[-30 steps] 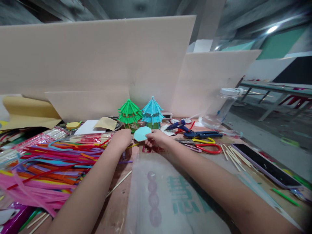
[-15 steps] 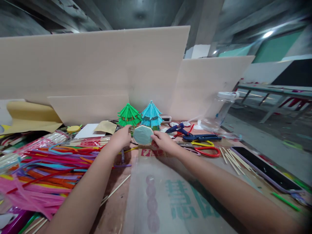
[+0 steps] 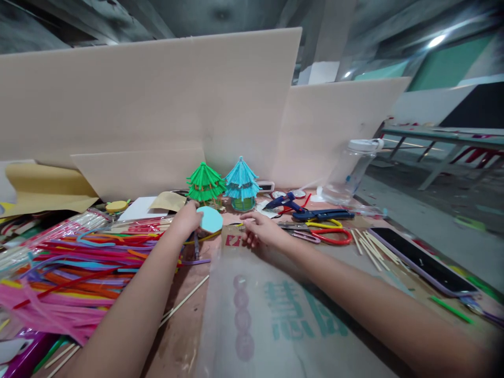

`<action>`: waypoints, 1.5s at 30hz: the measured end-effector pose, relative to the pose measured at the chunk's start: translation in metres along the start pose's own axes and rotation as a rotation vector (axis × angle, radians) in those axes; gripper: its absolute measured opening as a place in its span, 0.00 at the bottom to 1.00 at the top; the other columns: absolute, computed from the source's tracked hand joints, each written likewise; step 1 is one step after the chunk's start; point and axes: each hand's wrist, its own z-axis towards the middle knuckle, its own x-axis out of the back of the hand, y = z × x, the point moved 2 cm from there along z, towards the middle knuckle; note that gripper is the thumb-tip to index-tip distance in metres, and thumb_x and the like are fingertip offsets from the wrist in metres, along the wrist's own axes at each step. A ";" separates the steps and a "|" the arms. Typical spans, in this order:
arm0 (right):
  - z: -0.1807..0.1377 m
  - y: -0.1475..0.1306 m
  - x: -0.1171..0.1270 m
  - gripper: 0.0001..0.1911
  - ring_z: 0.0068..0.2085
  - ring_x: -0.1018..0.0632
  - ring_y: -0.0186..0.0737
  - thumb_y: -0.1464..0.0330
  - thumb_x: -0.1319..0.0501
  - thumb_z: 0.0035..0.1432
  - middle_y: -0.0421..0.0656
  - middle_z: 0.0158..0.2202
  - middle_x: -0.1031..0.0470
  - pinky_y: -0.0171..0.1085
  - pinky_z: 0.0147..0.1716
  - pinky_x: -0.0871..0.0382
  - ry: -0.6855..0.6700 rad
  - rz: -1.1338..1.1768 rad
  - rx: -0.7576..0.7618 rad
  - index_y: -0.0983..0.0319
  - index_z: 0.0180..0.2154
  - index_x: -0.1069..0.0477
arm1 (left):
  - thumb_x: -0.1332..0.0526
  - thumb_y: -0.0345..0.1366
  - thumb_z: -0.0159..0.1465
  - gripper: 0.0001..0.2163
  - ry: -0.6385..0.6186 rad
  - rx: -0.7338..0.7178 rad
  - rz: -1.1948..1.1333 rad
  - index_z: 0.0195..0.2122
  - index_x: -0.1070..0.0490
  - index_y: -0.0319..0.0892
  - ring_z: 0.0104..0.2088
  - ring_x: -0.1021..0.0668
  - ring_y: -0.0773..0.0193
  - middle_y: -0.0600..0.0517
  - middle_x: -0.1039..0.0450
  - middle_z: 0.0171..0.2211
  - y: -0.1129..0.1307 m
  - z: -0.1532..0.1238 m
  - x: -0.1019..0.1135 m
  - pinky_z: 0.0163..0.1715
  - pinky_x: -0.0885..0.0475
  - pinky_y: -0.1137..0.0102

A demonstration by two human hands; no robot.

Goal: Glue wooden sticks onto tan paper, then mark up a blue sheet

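Observation:
Pinched in my left hand (image 3: 188, 221) is a pale blue many-sided disc (image 3: 211, 219), held by its left edge with the flat face tilted towards me. My right hand (image 3: 258, 229) is apart from it, fingers loosely spread and nothing in them, above the top of a printed plastic bag (image 3: 252, 294). Behind the disc stands a small green pagoda-like model (image 3: 205, 182) with tiered roofs. To its right is a similar blue model (image 3: 241, 181), nearer my right fingertips but not touched.
Colourful pipe cleaners (image 3: 86, 268) lie heaped at the left. On the right are a blue glue gun (image 3: 284, 201), red-handled scissors (image 3: 334, 237), wooden sticks (image 3: 372, 249), a phone (image 3: 423, 260) and a clear bottle (image 3: 350, 173). A pale board (image 3: 149, 105) stands along the back.
My right hand has let go of the disc and opened. My left hand has drawn the disc leftwards and tilted it, uncovering the base of the blue model.

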 end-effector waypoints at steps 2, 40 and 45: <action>-0.020 0.006 0.012 0.15 0.30 0.17 0.42 0.71 0.49 0.70 0.46 0.29 0.19 0.38 0.29 0.22 0.045 -0.055 0.038 0.65 0.53 0.31 | 0.37 0.40 0.70 0.17 0.047 0.035 0.083 0.57 0.31 0.40 0.49 0.21 0.55 0.44 0.27 0.54 -0.008 0.001 -0.004 0.47 0.22 0.56; -0.181 0.066 0.102 0.14 0.59 0.24 0.50 0.70 0.43 0.68 0.53 0.57 0.23 0.49 0.61 0.35 0.183 -0.608 0.275 0.63 0.52 0.24 | 0.41 0.52 0.67 0.30 -0.436 -0.903 -0.135 0.67 0.37 0.43 0.73 0.46 0.42 0.42 0.46 0.72 0.133 -0.215 -0.116 0.71 0.56 0.47; -0.189 0.078 0.103 0.15 0.55 0.22 0.49 0.70 0.45 0.70 0.54 0.54 0.21 0.48 0.58 0.33 0.240 -0.667 0.236 0.65 0.53 0.26 | 0.65 0.48 0.76 0.30 -0.926 -1.312 -0.380 0.53 0.22 0.45 0.59 0.24 0.54 0.48 0.22 0.56 0.170 -0.269 -0.114 0.62 0.32 0.62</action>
